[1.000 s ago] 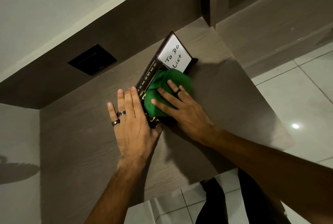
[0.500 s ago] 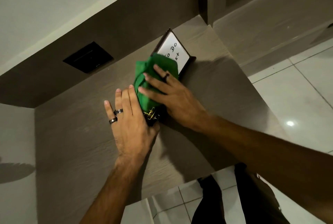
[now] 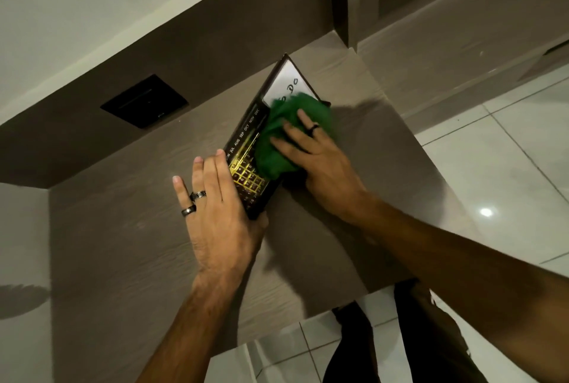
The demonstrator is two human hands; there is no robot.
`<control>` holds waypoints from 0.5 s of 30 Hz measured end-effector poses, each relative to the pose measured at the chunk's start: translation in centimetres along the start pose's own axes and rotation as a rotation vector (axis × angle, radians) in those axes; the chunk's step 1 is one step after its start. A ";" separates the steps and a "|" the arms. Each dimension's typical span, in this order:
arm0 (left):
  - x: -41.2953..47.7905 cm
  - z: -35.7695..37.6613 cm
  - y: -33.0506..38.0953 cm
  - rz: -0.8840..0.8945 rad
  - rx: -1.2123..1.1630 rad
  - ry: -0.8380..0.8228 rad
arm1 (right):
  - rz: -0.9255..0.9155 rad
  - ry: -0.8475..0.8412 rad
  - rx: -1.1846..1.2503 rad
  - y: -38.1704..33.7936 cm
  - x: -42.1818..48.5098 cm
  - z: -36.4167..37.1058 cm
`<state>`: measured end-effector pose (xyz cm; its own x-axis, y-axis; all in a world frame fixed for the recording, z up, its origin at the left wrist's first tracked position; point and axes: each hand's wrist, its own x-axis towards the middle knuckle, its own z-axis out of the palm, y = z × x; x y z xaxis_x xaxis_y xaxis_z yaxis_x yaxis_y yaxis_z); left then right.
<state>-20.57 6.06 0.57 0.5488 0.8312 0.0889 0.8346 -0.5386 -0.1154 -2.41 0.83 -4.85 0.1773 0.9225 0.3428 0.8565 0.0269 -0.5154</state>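
Note:
A dark calendar board (image 3: 246, 171) with gold month names, a gold grid and a white "To Do" panel lies flat on a brown wooden desk (image 3: 129, 253). My left hand (image 3: 220, 207) holds its near left edge, fingers straight along the side and thumb under the near corner. My right hand (image 3: 311, 157) presses a crumpled green cloth (image 3: 277, 148) onto the board's face with straight fingers. The cloth hides the lower part of the white panel and most of the board's right half.
A black wall socket plate (image 3: 144, 101) sits on the brown back panel behind the desk. White floor tiles (image 3: 505, 167) lie to the right and below. The desk's front edge runs near my dark trousers (image 3: 369, 348).
My right hand slid the green cloth across the board, up over the month strip and then right and up toward the white panel, uncovering the gold grid. My left hand stayed on the edge.

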 end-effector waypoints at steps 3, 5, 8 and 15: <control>0.0 -0.1 0.0 -0.007 -0.014 -0.028 | -0.027 -0.089 -0.017 -1.3 -3.2 1.1; 0.0 0.0 0.0 -0.006 -0.015 -0.031 | -0.125 -0.160 0.022 -2.9 -3.7 2.0; 0.0 -0.1 0.1 -0.011 -0.010 -0.036 | -0.098 -0.118 0.056 -2.1 -1.6 1.3; -0.1 -0.7 0.2 -0.008 -0.024 -0.078 | -0.100 -0.210 0.074 -2.1 -3.4 0.8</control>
<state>-20.41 5.79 1.27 0.5372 0.8433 0.0126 0.8405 -0.5341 -0.0907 -5.16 -2.06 -5.56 -0.0182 0.9735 0.2279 0.8254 0.1433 -0.5461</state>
